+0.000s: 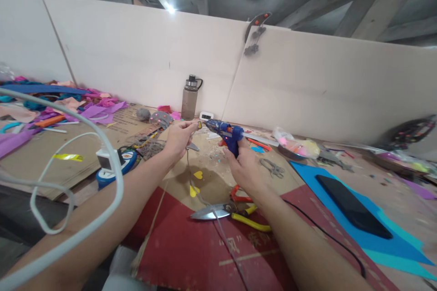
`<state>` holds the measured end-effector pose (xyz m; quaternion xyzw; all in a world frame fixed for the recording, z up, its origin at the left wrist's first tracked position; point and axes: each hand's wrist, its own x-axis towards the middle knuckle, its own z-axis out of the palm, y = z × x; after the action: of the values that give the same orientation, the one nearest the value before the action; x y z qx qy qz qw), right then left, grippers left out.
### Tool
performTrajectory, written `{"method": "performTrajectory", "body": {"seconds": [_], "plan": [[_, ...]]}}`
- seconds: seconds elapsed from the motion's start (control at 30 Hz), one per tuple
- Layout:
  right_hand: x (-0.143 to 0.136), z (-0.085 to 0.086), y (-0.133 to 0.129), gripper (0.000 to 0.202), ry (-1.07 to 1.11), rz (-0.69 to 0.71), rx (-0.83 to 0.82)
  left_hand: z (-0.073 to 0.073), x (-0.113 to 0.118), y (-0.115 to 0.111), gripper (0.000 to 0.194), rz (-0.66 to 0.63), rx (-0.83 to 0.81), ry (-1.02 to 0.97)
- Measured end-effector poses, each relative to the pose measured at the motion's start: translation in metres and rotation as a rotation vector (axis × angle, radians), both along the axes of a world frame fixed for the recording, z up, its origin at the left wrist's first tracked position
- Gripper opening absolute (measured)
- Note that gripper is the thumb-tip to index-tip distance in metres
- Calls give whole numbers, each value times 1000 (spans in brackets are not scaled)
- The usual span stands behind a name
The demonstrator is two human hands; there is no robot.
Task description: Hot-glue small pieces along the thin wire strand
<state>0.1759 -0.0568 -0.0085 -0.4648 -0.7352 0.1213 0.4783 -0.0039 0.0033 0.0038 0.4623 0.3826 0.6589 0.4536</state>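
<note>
A white cable [119, 186] fronts the left hand [180, 137] pinching a scrap [200, 124], the right hand [246, 163] gripping a glue gun [232, 134], and hearts [198, 175] inside the cardboard's [213, 183] left edge, seemingly unglued.

Bottle [189, 102] stands behind glue gun [232, 135]; phone [353, 207] lies right.

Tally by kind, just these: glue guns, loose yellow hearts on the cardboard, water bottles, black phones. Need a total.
Glue gun: 1
Yellow hearts: 2
Water bottle: 1
Black phone: 1
Total: 5
</note>
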Motion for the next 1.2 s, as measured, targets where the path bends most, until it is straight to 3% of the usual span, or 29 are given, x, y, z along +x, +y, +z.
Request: {"method": "performTrajectory", "body": {"seconds": [1.2], "plan": [[-5,-1,-2,31,-148,-94,93,1,2,-3,26,-7,19,107]]}}
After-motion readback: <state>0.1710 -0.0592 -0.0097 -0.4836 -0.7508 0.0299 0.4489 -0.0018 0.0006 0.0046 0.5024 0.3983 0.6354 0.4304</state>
